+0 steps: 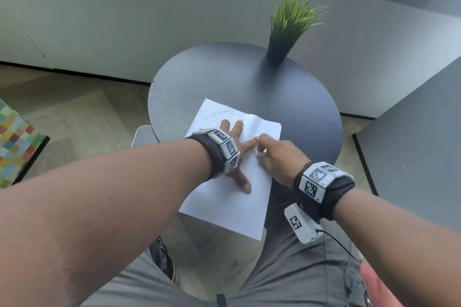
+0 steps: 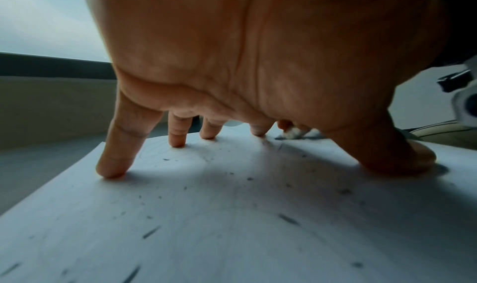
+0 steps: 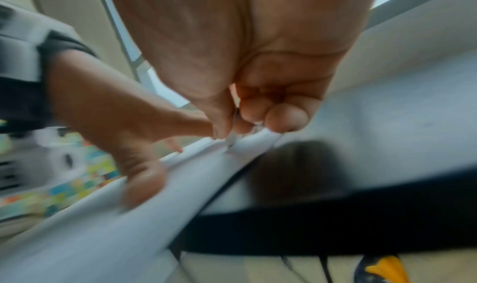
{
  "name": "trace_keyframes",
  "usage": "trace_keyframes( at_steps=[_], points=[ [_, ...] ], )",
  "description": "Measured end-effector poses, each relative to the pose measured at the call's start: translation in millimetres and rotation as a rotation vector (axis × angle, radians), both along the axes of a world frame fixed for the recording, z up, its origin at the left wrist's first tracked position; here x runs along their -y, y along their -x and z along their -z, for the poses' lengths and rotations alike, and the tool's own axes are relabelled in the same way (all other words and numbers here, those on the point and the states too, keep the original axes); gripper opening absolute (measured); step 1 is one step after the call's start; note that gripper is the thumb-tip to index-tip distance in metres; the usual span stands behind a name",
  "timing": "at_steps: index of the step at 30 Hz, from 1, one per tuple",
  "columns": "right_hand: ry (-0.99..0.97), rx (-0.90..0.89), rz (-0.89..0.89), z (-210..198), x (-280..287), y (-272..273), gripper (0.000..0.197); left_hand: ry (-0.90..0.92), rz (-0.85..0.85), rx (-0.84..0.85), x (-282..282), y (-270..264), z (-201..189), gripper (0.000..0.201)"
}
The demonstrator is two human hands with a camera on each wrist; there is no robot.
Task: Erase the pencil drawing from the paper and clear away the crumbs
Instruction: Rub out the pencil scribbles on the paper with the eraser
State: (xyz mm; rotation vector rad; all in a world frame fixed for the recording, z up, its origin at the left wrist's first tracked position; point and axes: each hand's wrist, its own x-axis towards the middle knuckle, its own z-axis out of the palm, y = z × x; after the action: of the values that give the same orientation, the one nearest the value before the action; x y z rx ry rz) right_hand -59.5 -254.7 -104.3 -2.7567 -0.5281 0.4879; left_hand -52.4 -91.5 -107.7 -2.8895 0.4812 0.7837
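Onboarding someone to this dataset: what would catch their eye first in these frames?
The white paper overhanging the near edge of the round dark table, pinned by the spread left hand. Beside it the right hand pinches a small white eraser against the sheet, with dark crumbs scattered across the paper in the left wrist view. A potted grass plant stands at the far edge.

White paper (image 1: 224, 207), dark grey table (image 1: 287, 97), green plant (image 1: 291, 15), black pot (image 1: 278, 50).
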Motion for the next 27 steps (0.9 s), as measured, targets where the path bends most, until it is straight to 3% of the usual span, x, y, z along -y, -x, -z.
trace_keyframes(
  at_steps=[4,9,14,19,24,27],
  points=[
    [0.006,-0.096,-0.176,0.1,-5.8,25.2,0.014,-0.019,-0.025,-0.032,1.9,2.2,0.5,0.139],
    [0.023,-0.013,0.146,-9.5,18.1,-10.5,0.013,-0.024,-0.021,-0.032,1.9,1.5,0.4,0.139],
    [0.074,-0.106,-0.097,-6.9,1.1,31.5,0.019,-0.016,-0.023,-0.035,6.6,1.6,-0.5,0.137],
    [0.071,-0.03,0.175,-11.3,21.7,-5.3,0.017,-0.043,-0.018,-0.015,6.9,2.4,-1.5,0.136],
    [0.116,-0.107,-0.047,-10.0,3.9,30.5,0.02,-0.024,-0.028,-0.02,5.7,3.8,-0.1,0.135],
    [0.088,-0.063,0.12,-13.1,17.4,5.4,0.016,-0.034,-0.031,-0.017,5.5,3.1,0.9,0.136]
  ],
)
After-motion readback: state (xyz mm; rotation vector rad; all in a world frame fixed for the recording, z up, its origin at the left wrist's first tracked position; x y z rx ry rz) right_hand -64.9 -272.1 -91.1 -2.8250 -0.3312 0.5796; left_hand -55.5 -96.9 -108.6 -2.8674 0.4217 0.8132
